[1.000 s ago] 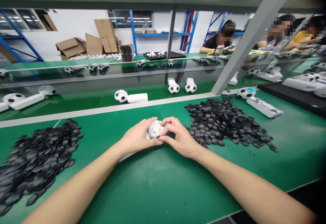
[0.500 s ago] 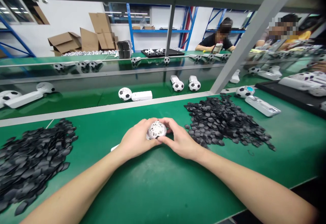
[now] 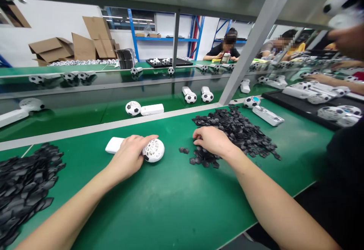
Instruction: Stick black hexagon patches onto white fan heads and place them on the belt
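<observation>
My left hand (image 3: 126, 157) is closed round a white handheld fan with a football-patterned head (image 3: 154, 150). The openwork face of the head points up, and a dark patch shows by my fingers. The fan's white handle (image 3: 114, 145) sticks out to the left behind my hand. At the near left edge of a pile of small black pieces (image 3: 241, 128), my right hand (image 3: 213, 140) has its fingers curled in and its thumb close to the forefinger. Whatever lies between those fingertips is hidden. Two loose black pieces (image 3: 183, 150) lie left of the pile.
Another heap of larger black pieces (image 3: 25, 189) lies at the left. Beyond a pale rail, several football fans, one (image 3: 152, 109) among them, lie on the green belt. A slanted post (image 3: 250, 49) rises at right. A black tray (image 3: 301, 110) holds fans; a person in dark clothing (image 3: 341, 166) is close by.
My right hand has let go of the fan head and moved right to the small black pieces. My left hand keeps the fan, now further left. The view has turned right, showing a nearby person.
</observation>
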The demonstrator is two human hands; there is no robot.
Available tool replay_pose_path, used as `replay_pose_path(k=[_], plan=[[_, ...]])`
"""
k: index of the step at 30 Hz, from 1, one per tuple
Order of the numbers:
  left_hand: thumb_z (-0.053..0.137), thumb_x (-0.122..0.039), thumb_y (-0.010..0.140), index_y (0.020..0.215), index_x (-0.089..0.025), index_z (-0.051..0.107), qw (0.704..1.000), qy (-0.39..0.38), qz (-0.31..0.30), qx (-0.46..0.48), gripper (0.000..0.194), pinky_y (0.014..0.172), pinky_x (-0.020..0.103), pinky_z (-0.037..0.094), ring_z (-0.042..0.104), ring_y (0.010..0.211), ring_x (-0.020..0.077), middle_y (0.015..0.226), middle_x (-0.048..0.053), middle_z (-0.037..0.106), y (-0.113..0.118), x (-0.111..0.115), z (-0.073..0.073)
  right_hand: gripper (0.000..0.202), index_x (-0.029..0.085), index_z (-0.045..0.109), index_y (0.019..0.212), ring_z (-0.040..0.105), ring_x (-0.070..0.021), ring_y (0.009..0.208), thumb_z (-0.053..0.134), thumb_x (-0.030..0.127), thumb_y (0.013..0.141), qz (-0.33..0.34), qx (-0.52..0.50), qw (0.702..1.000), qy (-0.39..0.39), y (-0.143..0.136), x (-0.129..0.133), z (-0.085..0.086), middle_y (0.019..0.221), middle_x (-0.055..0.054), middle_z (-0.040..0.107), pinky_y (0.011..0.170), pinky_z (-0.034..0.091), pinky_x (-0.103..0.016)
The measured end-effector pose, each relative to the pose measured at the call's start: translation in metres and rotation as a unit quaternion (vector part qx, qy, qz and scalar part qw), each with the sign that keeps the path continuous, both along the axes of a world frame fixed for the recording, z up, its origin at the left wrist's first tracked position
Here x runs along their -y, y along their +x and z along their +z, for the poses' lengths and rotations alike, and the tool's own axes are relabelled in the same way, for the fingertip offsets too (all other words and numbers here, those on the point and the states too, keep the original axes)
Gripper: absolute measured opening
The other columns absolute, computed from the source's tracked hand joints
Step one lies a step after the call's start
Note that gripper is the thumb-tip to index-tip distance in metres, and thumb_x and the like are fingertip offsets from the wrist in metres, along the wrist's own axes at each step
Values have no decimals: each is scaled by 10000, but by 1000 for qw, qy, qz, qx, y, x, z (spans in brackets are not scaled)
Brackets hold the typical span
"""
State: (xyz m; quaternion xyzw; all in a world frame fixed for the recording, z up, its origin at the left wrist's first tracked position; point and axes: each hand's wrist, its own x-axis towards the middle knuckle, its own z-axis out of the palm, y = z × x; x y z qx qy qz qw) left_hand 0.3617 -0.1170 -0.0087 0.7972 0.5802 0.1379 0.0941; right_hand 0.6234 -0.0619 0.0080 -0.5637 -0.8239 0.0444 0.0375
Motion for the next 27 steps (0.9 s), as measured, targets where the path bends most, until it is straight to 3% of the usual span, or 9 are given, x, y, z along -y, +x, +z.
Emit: replay_pose_path(k=[6,11,14,18,22,27], plan=[[364,-5,622,1231,-294,468,1000,2,-13,7,683,949,428,316,471,1077,242,1141,27,583,3,1,-3,166,117,652,711,591,-269,741,503,54,748,31,69,996,38,-19,14,-7,724,-137,635,596,403,-321],[437,-58,660,1303,-279,360,997,-27,-68,14,684,1038,503,177,357,1210,259,1264,30,497,6,6,-1,242,77,636,816,565,-269,825,431,-31,745,34,76,994,67,-24,14,-10,785,-148,618,687,419,-335],[595,-279,675,1331,-256,302,997,-37,-68,19,719,1051,539,99,318,1233,293,1301,63,450,9,9,1,214,146,619,903,561,-198,866,440,55,829,93,-62,992,52,-27,16,-10,873,-75,628,740,428,-277],[615,-560,640,1315,-225,331,998,-37,-43,31,805,1045,552,96,331,1216,307,1259,84,482,14,9,-1,124,203,600,871,575,-115,792,490,148,854,215,-307,927,-17,-39,30,-8,864,9,639,722,437,-215],[575,-618,649,1289,-212,367,998,-29,-32,38,786,1039,557,101,343,1199,300,1231,80,504,18,9,-3,123,181,629,843,558,-125,805,522,121,834,289,-340,895,4,-47,39,-11,840,-18,626,737,432,-244],[534,-671,645,1261,-202,394,998,-16,-30,46,786,1036,557,96,390,1146,277,1184,81,528,19,11,-3,143,209,657,885,525,-144,805,528,163,846,327,-332,884,43,-52,39,-23,846,-25,606,756,404,-310]])
